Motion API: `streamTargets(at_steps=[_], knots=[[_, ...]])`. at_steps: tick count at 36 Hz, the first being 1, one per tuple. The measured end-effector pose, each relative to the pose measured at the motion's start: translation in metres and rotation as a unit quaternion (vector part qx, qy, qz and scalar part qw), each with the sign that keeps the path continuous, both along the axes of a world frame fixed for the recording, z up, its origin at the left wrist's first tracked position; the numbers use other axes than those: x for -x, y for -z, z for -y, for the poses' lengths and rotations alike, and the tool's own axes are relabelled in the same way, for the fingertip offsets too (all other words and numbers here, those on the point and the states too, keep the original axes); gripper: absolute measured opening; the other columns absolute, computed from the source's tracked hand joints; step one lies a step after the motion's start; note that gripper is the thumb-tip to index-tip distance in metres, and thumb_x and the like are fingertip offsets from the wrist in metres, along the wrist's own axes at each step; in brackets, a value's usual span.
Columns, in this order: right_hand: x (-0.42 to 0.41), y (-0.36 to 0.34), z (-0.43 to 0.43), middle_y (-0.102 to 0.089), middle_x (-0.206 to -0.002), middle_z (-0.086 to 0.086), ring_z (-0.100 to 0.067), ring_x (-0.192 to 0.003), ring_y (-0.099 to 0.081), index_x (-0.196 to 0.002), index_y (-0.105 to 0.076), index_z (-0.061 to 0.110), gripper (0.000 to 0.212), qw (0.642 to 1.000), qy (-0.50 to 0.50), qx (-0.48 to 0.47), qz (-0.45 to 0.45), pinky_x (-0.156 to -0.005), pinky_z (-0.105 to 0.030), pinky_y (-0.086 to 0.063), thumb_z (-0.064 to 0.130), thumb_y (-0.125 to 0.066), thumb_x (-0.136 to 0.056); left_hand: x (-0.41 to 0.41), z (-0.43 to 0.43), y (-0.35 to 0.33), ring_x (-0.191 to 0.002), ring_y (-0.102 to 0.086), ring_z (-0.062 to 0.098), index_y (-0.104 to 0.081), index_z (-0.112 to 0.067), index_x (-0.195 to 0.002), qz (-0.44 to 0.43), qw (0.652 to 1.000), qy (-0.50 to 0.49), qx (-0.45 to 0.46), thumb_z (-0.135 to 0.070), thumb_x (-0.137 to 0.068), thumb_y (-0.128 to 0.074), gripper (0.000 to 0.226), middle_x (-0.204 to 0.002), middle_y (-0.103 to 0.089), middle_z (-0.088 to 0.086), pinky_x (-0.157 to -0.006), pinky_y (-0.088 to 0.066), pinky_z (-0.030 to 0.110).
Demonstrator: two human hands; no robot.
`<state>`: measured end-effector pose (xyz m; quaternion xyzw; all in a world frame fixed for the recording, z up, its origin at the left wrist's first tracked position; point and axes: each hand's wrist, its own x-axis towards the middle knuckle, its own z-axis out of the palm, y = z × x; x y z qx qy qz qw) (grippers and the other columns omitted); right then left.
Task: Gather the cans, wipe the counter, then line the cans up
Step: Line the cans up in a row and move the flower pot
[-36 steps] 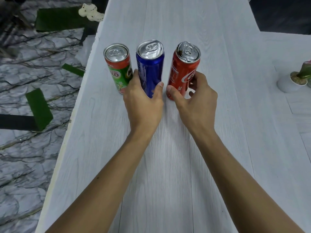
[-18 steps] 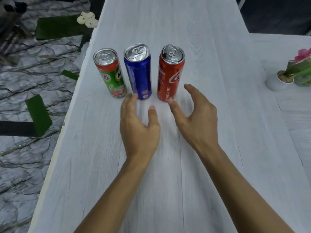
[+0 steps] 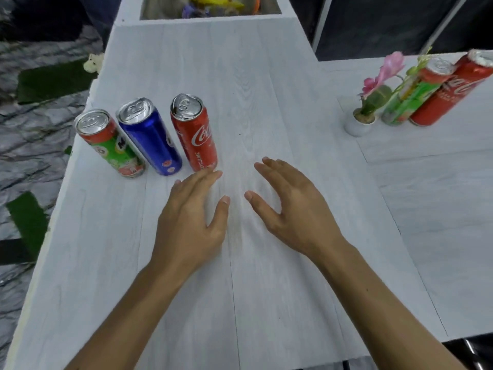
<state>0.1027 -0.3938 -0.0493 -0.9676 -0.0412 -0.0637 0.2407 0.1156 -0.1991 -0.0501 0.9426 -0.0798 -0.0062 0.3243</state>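
Observation:
Three tall cans stand side by side near the left edge of the white counter: a green and red can, a blue can and a red cola can. My left hand hovers just in front of the red cola can, fingers straight, holding nothing. To its right, my right hand is also spread and holds nothing. Neither hand touches a can.
On the adjoining counter at the right stand a small white pot with a pink flower, a second green can and a second red cola can. A sink with coloured items lies at the far end. Marble floor runs along the left.
Both hands let go of the blue and red cans and drew back toward me, fingers opening. The view swung right, bringing the flower pot and two more cans into sight.

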Motion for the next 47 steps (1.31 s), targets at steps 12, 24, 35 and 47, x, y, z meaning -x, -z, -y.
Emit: streamTargets(at_steps=[12,24,35,47], knots=[[0.027,-0.011,0.092,-0.05,-0.153,-0.006,-0.022,-0.143,-0.043,-0.147,-0.053,0.014,0.058,0.998,0.065,-0.007,0.02,-0.117,-0.035,-0.034,0.048,-0.058,-0.1,0.001,0.096,-0.011,-0.146,-0.038,0.009,-0.047,-0.029,-0.15,0.064,0.993,0.096,-0.006,-0.041,-0.101,-0.057,0.052,-0.158,-0.044,-0.009,-0.125,-0.024,0.037],[0.045,-0.004,0.18,-0.05,-0.153,-0.002,-0.016,-0.142,-0.043,-0.147,-0.052,0.015,0.058,0.99,0.137,-0.03,0.013,-0.111,-0.024,-0.032,0.048,-0.058,-0.1,0.003,0.202,-0.004,-0.144,-0.037,0.003,-0.046,-0.033,-0.149,0.042,0.985,0.165,0.016,-0.045,-0.101,-0.056,0.051,-0.157,-0.044,-0.015,-0.109,-0.025,0.014],[0.041,-0.003,0.273,-0.061,-0.141,0.0,-0.013,-0.13,-0.055,-0.142,-0.057,0.015,0.055,0.964,0.23,-0.12,0.054,-0.106,-0.027,-0.044,0.047,-0.062,-0.098,-0.004,0.313,-0.005,-0.137,-0.047,0.007,-0.051,-0.027,-0.144,0.056,0.981,0.167,0.087,-0.043,-0.098,-0.062,0.05,-0.148,-0.054,-0.01,-0.111,-0.039,0.023],[-0.008,-0.028,0.342,-0.063,-0.136,0.005,-0.004,-0.117,-0.061,-0.145,-0.051,0.017,0.07,0.913,0.308,-0.228,0.138,-0.098,-0.026,-0.054,0.055,-0.07,-0.09,-0.051,0.41,-0.026,-0.137,-0.045,0.01,-0.042,-0.014,-0.15,0.111,0.959,0.042,0.256,-0.038,-0.091,-0.073,0.072,-0.15,-0.049,0.001,-0.106,-0.036,0.009]])
